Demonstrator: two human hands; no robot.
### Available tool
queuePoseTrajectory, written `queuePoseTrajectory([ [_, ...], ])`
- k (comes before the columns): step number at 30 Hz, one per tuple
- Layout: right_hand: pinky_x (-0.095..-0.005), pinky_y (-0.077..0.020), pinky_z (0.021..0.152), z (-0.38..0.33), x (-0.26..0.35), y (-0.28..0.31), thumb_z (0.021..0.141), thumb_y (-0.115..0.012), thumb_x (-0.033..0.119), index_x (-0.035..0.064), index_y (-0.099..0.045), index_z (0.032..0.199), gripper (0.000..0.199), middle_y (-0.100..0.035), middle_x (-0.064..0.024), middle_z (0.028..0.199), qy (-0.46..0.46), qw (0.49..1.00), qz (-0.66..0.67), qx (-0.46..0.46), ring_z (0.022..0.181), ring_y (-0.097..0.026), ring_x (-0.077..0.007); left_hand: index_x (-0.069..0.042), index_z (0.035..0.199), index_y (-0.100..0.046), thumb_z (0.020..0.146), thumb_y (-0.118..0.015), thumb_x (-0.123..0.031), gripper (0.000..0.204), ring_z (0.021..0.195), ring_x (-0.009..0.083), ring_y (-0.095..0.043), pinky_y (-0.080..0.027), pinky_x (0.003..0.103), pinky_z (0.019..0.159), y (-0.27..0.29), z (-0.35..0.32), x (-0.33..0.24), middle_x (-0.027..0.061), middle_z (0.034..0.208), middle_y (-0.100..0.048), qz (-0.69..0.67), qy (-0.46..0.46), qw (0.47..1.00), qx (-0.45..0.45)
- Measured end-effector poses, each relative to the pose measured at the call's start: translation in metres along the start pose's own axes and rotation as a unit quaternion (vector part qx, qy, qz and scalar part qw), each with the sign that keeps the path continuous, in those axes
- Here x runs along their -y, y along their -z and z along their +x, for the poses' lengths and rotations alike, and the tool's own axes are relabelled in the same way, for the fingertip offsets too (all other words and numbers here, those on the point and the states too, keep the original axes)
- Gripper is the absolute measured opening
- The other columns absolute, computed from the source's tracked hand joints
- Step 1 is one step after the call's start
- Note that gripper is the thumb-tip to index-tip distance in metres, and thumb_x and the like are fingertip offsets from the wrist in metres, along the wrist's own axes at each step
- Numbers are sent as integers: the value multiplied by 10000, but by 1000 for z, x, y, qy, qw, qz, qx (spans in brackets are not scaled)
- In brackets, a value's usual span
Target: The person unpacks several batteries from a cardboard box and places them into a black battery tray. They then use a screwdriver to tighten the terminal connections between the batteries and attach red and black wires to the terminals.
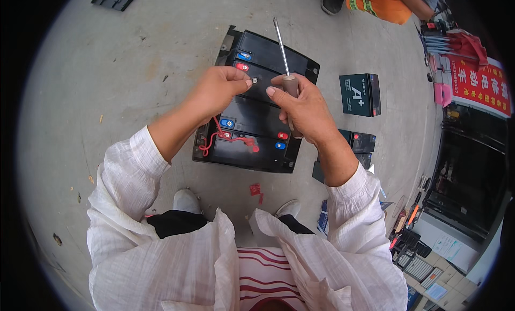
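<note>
Several black batteries [252, 110] sit side by side in a black case [221, 53] on the ground in front of me. Red and blue terminals [227, 123] show at their ends. Over the far batteries, my left hand [217, 91] has thumb and forefinger pinched, with a small round metal piece [255, 81] at their tips, maybe a screw. My right hand [308, 107] is closed round the handle of a screwdriver [281, 48], its shaft pointing up and away. A red wire [213, 146] lies loosely curled across the near left battery.
A boxed-looking dark green battery [357, 95] stands to the right, with more batteries [362, 143] nearer. Red scraps [256, 191] lie by my feet. Another person in orange [375, 2] is at the far right. Tools [410, 225] lie along the right side.
</note>
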State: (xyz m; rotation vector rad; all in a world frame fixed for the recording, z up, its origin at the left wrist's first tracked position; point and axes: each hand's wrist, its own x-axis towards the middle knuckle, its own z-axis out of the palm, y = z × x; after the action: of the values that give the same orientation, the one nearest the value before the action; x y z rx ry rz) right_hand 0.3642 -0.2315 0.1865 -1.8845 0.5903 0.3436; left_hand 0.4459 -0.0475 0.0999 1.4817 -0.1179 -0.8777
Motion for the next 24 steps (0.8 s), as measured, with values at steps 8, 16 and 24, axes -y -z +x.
queuePoseTrajectory([
  [8, -380, -544, 743, -23, 43, 60, 907, -670, 130, 98, -596, 1315, 416, -715, -134, 1017, 219, 893, -393, 29, 849, -692, -279, -9, 933, -768, 868, -718, -152, 166, 641, 86, -483, -370, 271, 544, 27, 47, -3, 13, 757, -620, -48, 74, 996, -6],
  [16, -454, -542, 667, -29, 75, 57, 873, -659, 97, 155, -657, 1186, 318, -712, -94, 923, 297, 782, -548, 7, 837, -708, -329, 14, 949, -786, 859, -724, -124, 176, 666, 99, -508, -395, 272, 573, 18, 43, -9, 25, 762, -642, -69, 71, 994, -49],
  [24, -458, -548, 683, -23, 80, 44, 870, -655, 93, 163, -698, 1131, 274, -706, -101, 912, 280, 773, -569, 0, 844, -706, -332, -44, 1009, -764, 899, -735, -237, 224, 509, 42, -348, -204, 235, 415, 25, 50, 3, -32, 746, -534, -50, 70, 996, -19],
])
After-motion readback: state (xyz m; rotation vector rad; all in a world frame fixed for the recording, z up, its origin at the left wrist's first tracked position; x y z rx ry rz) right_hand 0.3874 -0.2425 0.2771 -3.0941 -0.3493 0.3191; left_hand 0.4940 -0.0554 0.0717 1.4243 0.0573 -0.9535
